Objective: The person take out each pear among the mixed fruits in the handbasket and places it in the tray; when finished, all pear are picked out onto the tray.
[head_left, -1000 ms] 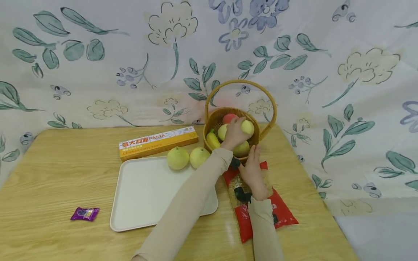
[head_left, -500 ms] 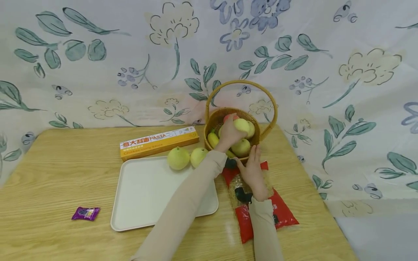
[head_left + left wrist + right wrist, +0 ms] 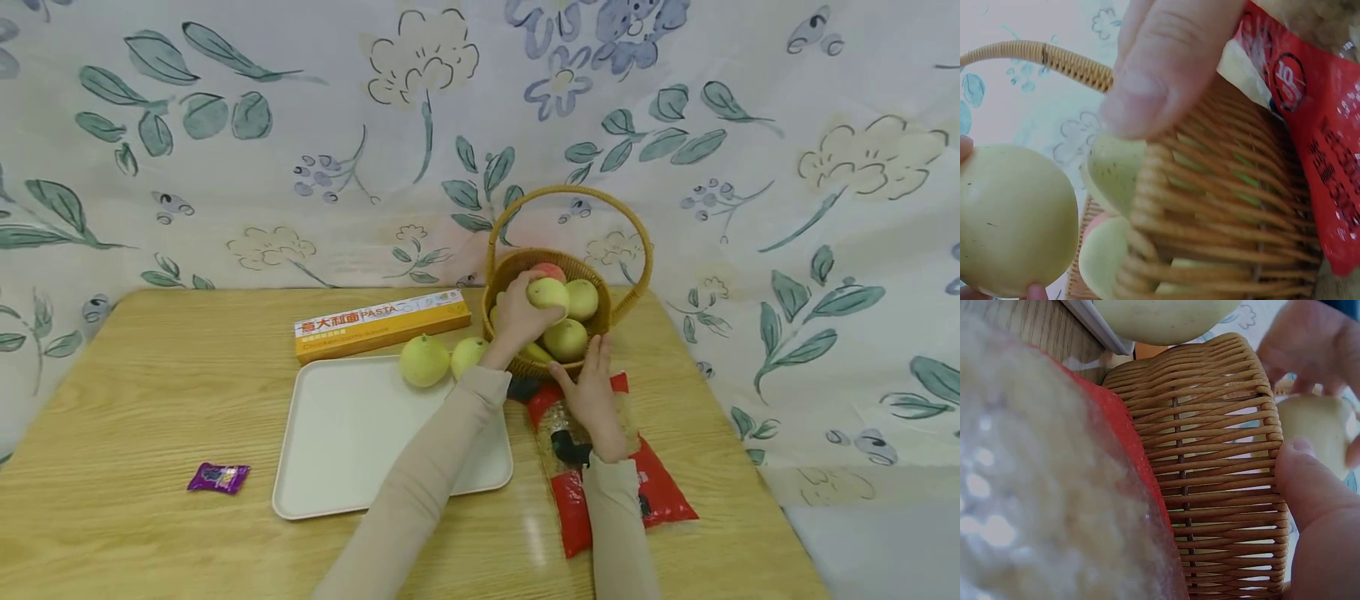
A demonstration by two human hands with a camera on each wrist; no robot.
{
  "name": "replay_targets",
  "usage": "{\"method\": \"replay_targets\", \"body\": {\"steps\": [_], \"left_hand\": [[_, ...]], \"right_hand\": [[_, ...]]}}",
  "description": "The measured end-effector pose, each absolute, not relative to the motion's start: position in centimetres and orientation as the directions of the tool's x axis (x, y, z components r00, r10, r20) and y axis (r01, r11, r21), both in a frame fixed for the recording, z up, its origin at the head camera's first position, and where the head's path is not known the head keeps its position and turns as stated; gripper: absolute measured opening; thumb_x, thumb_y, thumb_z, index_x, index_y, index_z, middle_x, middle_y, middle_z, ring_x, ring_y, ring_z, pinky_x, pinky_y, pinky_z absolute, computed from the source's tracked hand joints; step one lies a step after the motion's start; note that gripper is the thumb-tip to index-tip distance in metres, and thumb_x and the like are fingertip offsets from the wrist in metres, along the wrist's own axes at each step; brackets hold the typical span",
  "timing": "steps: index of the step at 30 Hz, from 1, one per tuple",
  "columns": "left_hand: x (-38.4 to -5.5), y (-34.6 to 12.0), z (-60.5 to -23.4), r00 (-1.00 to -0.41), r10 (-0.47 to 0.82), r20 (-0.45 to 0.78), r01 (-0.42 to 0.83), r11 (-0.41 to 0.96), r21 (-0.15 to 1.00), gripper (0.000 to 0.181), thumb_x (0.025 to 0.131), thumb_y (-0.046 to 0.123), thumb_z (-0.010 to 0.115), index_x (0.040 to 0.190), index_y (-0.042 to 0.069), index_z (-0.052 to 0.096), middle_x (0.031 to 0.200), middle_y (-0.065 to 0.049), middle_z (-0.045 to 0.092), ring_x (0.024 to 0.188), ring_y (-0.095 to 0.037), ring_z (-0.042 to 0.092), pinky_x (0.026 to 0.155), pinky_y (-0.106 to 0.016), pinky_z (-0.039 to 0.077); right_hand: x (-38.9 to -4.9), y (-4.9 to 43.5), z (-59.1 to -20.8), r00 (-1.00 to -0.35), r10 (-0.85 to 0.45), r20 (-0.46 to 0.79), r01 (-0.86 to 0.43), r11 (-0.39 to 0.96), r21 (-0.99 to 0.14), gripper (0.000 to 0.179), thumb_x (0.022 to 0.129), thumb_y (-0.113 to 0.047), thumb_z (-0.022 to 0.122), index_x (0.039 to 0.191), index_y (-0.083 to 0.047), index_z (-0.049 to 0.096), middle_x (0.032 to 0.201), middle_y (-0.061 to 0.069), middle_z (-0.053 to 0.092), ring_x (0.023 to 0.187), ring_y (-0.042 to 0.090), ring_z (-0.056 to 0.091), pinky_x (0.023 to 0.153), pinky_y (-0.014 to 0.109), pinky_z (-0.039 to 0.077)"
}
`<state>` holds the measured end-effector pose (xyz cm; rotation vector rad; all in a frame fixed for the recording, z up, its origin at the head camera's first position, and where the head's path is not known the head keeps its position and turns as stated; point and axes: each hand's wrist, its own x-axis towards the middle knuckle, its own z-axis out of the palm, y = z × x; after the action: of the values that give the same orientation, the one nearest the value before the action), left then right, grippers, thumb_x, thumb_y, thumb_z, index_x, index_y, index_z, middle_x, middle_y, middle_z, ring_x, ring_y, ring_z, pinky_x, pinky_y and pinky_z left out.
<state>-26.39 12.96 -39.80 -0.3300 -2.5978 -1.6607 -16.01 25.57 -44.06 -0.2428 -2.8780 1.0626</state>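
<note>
Over the wicker basket (image 3: 585, 268), my left hand (image 3: 517, 315) grips a pale yellow-green pear (image 3: 552, 294). The left wrist view shows this pear (image 3: 1016, 219) large, with fingertips at its edge. My right hand (image 3: 596, 408) rests against the basket's front, fingers straight and thumb spread out. In the right wrist view its thumb (image 3: 1316, 487) touches the woven rim. Inside the basket lie other pears (image 3: 566, 340), a reddish fruit (image 3: 553, 272) and a banana (image 3: 536, 353), partly hidden by my left hand.
A red-and-clear bag (image 3: 663, 487) lies under my right forearm. To the left stand a white tray (image 3: 352, 450), two pears (image 3: 424, 361) at its back edge, a pasta box (image 3: 382, 325) and a small purple packet (image 3: 218, 477). The basket's tall handle (image 3: 637, 225) arches overhead.
My left hand has shifted left with its pear, uncovering more pears in the basket. The right hand stays at the basket's front. The head view has turned slightly left.
</note>
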Motion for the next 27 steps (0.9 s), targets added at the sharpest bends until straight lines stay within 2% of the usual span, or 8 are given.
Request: {"method": "replay_targets", "body": {"steps": [8,15,20,27], "left_hand": [[-25.4,11.0,-39.3,-0.966,0.151,0.21,0.254,0.405,0.878,0.059,0.075,0.03,0.075,0.131,0.026,0.056,0.131,-0.002,0.059,0.113,-0.029,0.052,0.089,-0.042,0.045],[-24.4,9.0,-38.8,-0.956,0.147,0.254,0.291,0.352,0.89,0.058,0.075,0.024,0.074,0.131,0.025,0.058,0.13,-0.003,0.06,0.112,-0.028,0.054,0.081,-0.041,0.05],[-23.7,7.0,-38.5,-0.955,0.144,0.26,0.294,0.329,0.897,0.057,0.075,0.022,0.074,0.13,0.023,0.059,0.134,-0.004,0.057,0.115,-0.029,0.051,0.087,-0.045,0.048],[-23.2,4.7,-37.6,-0.955,0.128,0.269,0.298,0.395,0.869,0.06,0.073,0.024,0.073,0.131,0.022,0.059,0.139,-0.003,0.055,0.117,-0.032,0.046,0.091,-0.048,0.044]], "right_hand": [[-15.5,25.7,-44.2,-0.986,0.15,0.069,0.061,0.718,-0.694,0.105,0.092,-0.065,0.044,0.152,0.005,-0.006,0.159,0.027,-0.014,0.147,0.046,-0.004,0.114,0.064,0.016],[-15.9,25.6,-44.2,-0.988,0.154,0.006,0.113,0.748,-0.655,0.091,0.099,-0.043,0.049,0.152,0.005,-0.009,0.159,0.026,-0.016,0.148,0.043,-0.007,0.117,0.059,0.015],[-15.9,25.4,-44.2,-0.988,0.157,-0.017,0.132,0.759,-0.637,0.091,0.099,-0.041,0.05,0.151,0.005,-0.009,0.159,0.027,-0.016,0.148,0.043,-0.005,0.116,0.058,0.019],[-16.0,25.4,-44.2,-0.986,0.165,-0.006,0.131,0.758,-0.639,0.093,0.099,-0.042,0.05,0.152,0.005,-0.01,0.159,0.027,-0.016,0.148,0.044,-0.003,0.116,0.057,0.021]]}}
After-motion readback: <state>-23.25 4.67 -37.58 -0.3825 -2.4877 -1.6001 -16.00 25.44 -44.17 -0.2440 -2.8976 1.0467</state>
